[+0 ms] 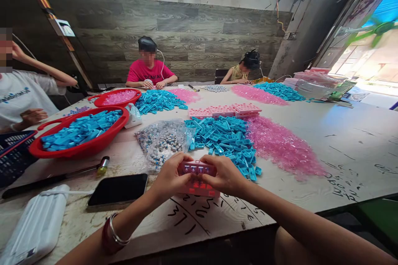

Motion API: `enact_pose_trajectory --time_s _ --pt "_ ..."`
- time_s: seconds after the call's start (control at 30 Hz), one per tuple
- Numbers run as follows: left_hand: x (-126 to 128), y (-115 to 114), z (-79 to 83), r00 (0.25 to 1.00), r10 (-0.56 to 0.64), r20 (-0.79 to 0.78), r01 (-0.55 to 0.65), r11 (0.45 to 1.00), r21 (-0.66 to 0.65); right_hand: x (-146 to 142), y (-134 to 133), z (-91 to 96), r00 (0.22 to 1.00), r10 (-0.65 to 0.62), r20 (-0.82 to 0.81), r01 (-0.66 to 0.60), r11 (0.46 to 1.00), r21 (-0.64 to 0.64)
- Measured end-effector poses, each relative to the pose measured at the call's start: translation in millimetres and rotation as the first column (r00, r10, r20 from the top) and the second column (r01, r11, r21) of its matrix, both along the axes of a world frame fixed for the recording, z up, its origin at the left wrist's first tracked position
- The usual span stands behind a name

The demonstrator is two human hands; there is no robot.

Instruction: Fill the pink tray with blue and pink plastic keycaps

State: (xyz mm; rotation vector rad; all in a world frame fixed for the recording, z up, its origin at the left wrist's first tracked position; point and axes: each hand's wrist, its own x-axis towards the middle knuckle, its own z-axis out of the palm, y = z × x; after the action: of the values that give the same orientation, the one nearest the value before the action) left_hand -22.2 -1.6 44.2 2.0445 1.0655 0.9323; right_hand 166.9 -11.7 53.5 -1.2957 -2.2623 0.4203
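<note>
My L hand (174, 174) and R hand (225, 176) both grip a pink plastic block (199, 169), one at each end, nr front edge of the table (348, 132); blue pcs (224, 134) heaped just beyond, pink see-thru bits (282, 147) farther R, clear bag (169, 138) of small parts & blk phone (120, 189) to the L

Hands, two: left hand (172, 176) and right hand (228, 176), both bare, short-nailed at the thumbs. Forearms, two: left forearm (143, 209) and right forearm (289, 215), slender, bare as far as visible. Left wrist, item one: silver bangle (115, 232), narrow, rounded, shiny. Item two: dark red band (108, 238), broader, smooth, just beside the bangle on its elbow side; fine detail blurred. Right wrist: bare.
</note>
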Motion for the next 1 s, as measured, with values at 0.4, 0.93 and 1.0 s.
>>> enact_pose_trajectory --time_s 0.4,0.93,1.0 --pt "-11.8 12.9 -5.8 0.988 -0.098 -0.117 0.119 0.975 0.188 11.6 14.6 -4.0 0.988 0.104 -0.118 -0.101 0.994 0.030" --pt "-17.8 22.3 -24.0 0.925 -0.125 -0.358 0.177 0.978 0.115 36.6 29.8 -24.9 0.978 0.053 -0.200 -0.092 0.977 -0.191" --pt "-16.8 22.4 -25.8 0.911 -0.092 -0.403 0.151 0.982 0.116 43.0 31.3 -24.5 0.987 0.063 -0.149 -0.083 0.988 -0.130"
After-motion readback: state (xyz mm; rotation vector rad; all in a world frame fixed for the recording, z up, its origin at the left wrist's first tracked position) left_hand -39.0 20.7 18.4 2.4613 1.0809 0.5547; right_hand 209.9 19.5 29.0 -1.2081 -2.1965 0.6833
